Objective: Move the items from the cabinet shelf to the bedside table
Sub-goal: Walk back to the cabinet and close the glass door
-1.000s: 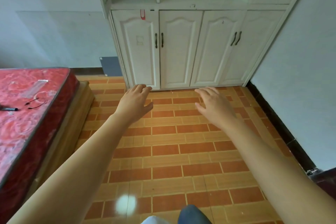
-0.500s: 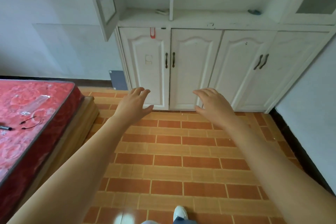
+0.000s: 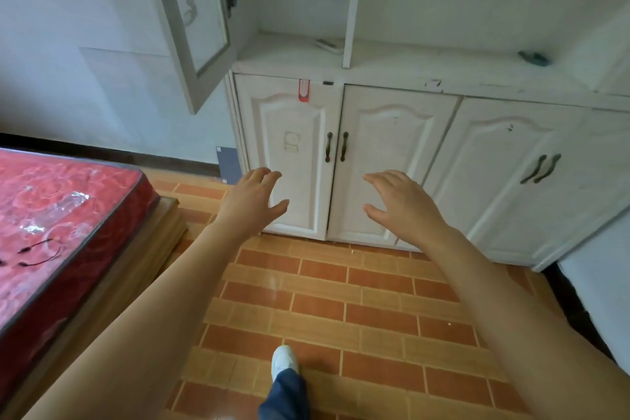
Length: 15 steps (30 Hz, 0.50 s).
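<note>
A white cabinet stands ahead, with an open shelf [image 3: 402, 68] above its lower doors. On the shelf lie a small white remote-like item [image 3: 329, 45] beside the divider and a dark blue-grey item [image 3: 533, 58] farther right. My left hand [image 3: 254, 199] and my right hand [image 3: 400, 203] are stretched out in front of the lower doors, well below the shelf. Both are empty with fingers spread. No bedside table is in view.
An upper cabinet door [image 3: 191, 20] hangs open at the left. A bed with a red mattress [image 3: 58, 215] fills the left side, with a black cable and clear plastic on it. Orange floor tiles [image 3: 341, 300] lie between me and the cabinet. A white wall is at right.
The view has tilted up and come closer to the cabinet; the shelf and open door now show more fully. Both hands stay spread and empty. A foot has stepped forward.
</note>
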Motion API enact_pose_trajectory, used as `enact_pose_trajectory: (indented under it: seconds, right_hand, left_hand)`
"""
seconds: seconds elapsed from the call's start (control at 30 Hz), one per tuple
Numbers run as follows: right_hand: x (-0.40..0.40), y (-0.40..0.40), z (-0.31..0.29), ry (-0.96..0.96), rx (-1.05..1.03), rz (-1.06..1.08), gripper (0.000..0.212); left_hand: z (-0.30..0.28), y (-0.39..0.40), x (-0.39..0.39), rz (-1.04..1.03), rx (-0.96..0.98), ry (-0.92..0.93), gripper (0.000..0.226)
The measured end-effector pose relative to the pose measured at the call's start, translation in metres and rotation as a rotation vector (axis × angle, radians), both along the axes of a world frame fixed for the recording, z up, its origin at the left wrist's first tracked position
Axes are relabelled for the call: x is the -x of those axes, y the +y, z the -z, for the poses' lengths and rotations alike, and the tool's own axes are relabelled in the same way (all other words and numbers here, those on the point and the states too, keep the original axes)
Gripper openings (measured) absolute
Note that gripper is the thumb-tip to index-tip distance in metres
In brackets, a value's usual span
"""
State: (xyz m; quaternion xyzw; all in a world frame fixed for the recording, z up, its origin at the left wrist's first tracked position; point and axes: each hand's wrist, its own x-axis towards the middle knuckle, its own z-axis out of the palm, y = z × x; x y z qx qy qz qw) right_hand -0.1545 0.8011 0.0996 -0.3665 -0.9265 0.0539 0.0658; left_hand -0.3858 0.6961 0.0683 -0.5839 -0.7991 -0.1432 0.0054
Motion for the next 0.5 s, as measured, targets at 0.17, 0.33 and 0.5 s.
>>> enact_pose_trajectory:
  seconds: [0.17, 0.33, 0.5]
  right_hand:
    - [0.047, 0.070, -0.002, 0.029, -0.003, 0.006, 0.054]
    - [0.098, 0.141, -0.013, 0.069, 0.002, 0.038, 0.053]
    - [0.138, 0.194, -0.022, 0.161, 0.028, 0.082, 0.051]
  left_hand:
    - [-0.001, 0.079, 0.050, 0.007, -0.056, -0.029, 0.057]
    - [-0.015, 0.160, 0.104, 0.015, -0.095, -0.021, 0.056]
    - [-0.025, 0.225, 0.144, 0.026, -0.125, -0.022, 0.056]
